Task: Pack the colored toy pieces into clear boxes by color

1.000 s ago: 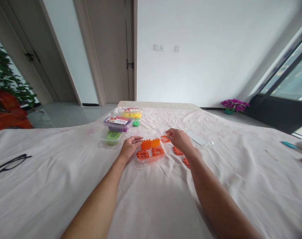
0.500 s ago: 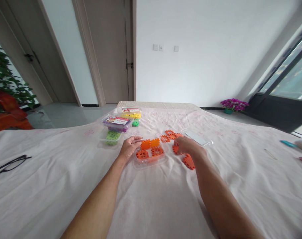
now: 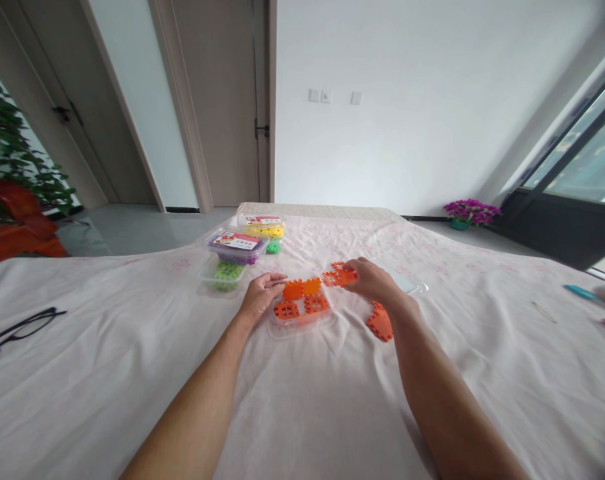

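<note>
Pinching an orange piece (image 3: 350, 275) at its fingertips, the right hand (image 3: 374, 279) was bent and partly closed, with its knuckles hiding much of the grip. Other loose orange pieces (image 3: 331, 279) lay just beside those fingertips, between the hand and the clear tub (image 3: 301, 325). A rounded orange piece (image 3: 380, 323) lay on the cloth (image 3: 302, 400) near the right wrist, partly covered by the forearm.

The left hand (image 3: 256, 298) was at the tub's left side, its fingers reaching along the far left corner and its thumb a little below them. It looked to be touching the rim, though I could not tell whether it gripped the plastic or only rested there. The tub was on the cloth between the two hands, with toothed orange tiles (image 3: 312, 287) showing in it in two rows.

Beyond the right hand lay a clear lid (image 3: 413, 285), partly hidden by it. A box of green pieces (image 3: 226, 276) was near the left hand, with a box of purple pieces (image 3: 238, 245) behind it.
</note>
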